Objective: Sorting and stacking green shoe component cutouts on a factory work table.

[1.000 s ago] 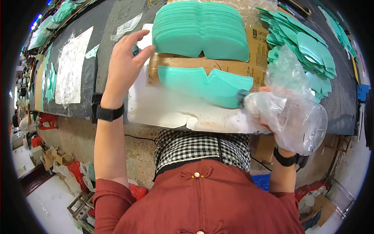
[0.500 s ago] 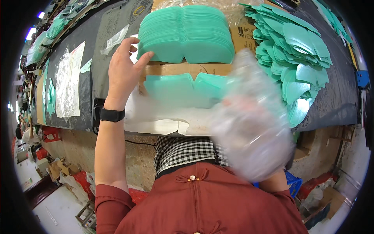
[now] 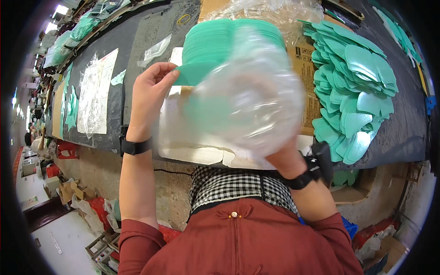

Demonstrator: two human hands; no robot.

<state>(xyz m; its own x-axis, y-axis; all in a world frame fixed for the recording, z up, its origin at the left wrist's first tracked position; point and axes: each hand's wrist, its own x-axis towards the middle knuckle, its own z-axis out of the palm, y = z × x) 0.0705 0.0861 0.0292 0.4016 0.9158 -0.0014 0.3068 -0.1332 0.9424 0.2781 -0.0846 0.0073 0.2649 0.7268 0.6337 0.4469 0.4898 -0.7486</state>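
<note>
My left hand (image 3: 153,89) pinches the left corner of a thin green plastic sheet (image 3: 195,73), thumb on top, lifted a little at the front of a tall stack of like sheets (image 3: 208,43). Over the front of that stack, my right hand (image 3: 285,153) carries a crumpled clear plastic film (image 3: 263,105). The film is smeared by motion and covers most of the right fingers. A blurred green patch (image 3: 208,110) shows beside the film, above the white board (image 3: 192,149); its outline cannot be made out.
A loose heap of green cut pieces (image 3: 355,87) lies to the right, beside the brown cardboard (image 3: 305,87). More clear film (image 3: 261,10) is bunched behind the stack. On the left are a film-covered paper (image 3: 96,94) and a small clear bag (image 3: 156,49).
My right hand has swept the film leftward and up over the stack's front. My left hand has closed from spread fingers onto the front sheet's corner. The whole view has shifted slightly.
</note>
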